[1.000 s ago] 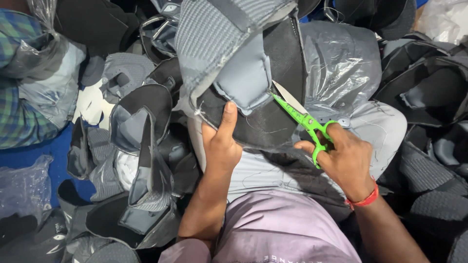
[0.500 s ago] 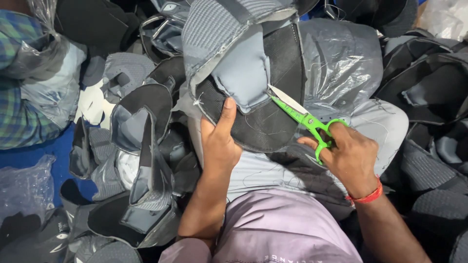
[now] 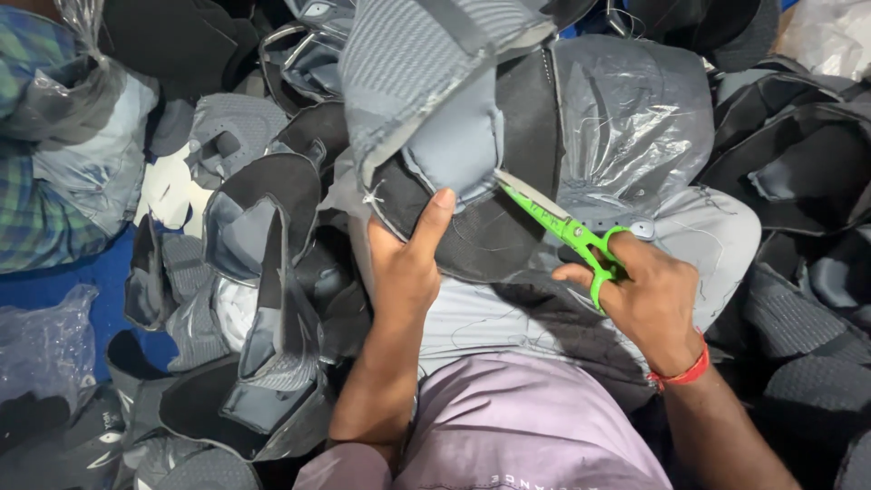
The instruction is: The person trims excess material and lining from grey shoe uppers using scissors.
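My left hand (image 3: 406, 265) grips the lower edge of a shoe upper piece (image 3: 454, 136) made of grey mesh, a lighter grey foam lining and black fabric, thumb pressed on the black part. My right hand (image 3: 651, 298) holds green-handled scissors (image 3: 564, 229), fingers through the loops. The blade tips touch the edge of the grey lining near the piece's middle. The blades look nearly closed.
Piles of grey and black shoe uppers (image 3: 263, 272) lie all around my lap. Clear plastic bags (image 3: 626, 118) of parts sit behind the piece and at the left (image 3: 73, 136). A person's checked sleeve (image 3: 27, 209) shows at far left. A blue surface (image 3: 63, 290) shows below it.
The shoe upper has been shifted slightly toward me and turned a little. The scissors have slid further along the lining edge, with both hands staying close to where they were.
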